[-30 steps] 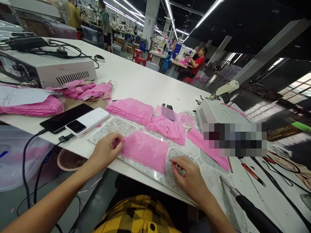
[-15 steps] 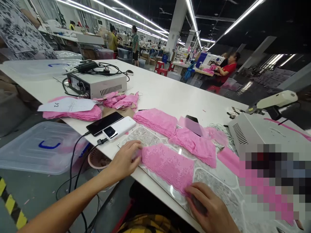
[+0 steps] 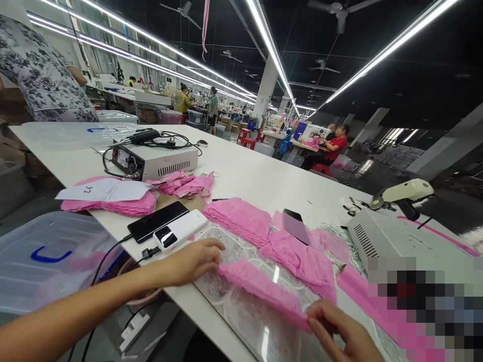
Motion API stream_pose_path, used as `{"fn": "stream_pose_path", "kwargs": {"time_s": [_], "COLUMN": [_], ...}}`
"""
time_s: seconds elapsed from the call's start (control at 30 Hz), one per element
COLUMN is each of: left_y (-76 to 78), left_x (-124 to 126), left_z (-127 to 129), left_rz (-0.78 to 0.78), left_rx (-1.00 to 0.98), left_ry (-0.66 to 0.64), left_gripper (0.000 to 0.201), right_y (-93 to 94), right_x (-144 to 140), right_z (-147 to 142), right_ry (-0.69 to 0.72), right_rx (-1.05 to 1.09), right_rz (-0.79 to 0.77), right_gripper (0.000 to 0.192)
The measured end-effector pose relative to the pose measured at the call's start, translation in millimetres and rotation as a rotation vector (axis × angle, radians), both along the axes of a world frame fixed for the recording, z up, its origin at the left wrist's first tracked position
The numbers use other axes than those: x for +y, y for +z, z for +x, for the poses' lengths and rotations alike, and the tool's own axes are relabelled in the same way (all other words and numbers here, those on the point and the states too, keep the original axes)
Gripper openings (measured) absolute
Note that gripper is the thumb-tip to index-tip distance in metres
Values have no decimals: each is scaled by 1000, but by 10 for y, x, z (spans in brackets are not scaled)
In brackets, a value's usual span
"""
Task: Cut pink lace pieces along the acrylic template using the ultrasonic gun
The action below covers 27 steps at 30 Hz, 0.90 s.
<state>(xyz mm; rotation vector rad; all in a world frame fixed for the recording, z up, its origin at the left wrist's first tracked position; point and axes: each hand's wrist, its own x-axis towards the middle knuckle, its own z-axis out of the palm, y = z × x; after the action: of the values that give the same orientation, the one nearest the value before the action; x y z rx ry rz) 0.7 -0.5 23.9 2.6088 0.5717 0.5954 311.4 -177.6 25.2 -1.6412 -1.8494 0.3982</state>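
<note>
Fingers (image 3: 320, 312) hold lace (image 3: 260, 290); pink fabric (image 3: 86, 261) shows through bin (image 3: 56, 236).

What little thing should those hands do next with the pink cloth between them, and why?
Perhaps lower the pink lacy cloth flat onto the shiny board: the left hand and right hand are at its opposite ends, and it looks tipped or folded rather than spread out.

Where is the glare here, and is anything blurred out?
In the head view, overhead strip lights glare white; in the head view, the clear panel below the pink lace shows bright reflections; also in the head view, pixel blocks hide part of the grey box.
</note>
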Motion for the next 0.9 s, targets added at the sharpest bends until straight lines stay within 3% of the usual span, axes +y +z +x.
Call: {"fn": "stream_pose_path", "kwargs": {"time_s": [0.17, 0.3, 0.4, 0.5, 0.6, 0.7, 0.8, 0.9], "left_y": [409, 692, 712, 519, 286, 193, 214, 212], "left_x": [875, 1599, 1847, 1849, 1751, 1650, 1504, 1205], "left_z": [305, 499, 494, 365, 190, 118, 293, 707], "left_rz": [38, 107, 161, 179, 175, 193, 210, 206], "left_rx": [-18, -82, -105, -36, 51, 55, 11, 18], "left_ry": [42, 173, 242, 241, 193, 156, 67, -132], "left_gripper": [18, 23, 30, 30, 28, 23, 31, 23], "right_y": [463, 742, 735, 461, 98, -110, -126, -77], "right_x": [786, 1567, 1956, 2060, 1942, 1727, 1450, 1107], "right_z": [189, 340, 344, 220, 89, 126, 366, 614], "right_ry": [-70, -169, -147, -26, 100, 77, -70, -168], "right_rx": [103, 22, 1, -31, -67, -69, -55, -52], "right_rz": [-66, 221, 361, 384, 312, 248, 180, 78], "right_gripper": [42, 38, 34, 27, 20, 18, 22, 18]}}
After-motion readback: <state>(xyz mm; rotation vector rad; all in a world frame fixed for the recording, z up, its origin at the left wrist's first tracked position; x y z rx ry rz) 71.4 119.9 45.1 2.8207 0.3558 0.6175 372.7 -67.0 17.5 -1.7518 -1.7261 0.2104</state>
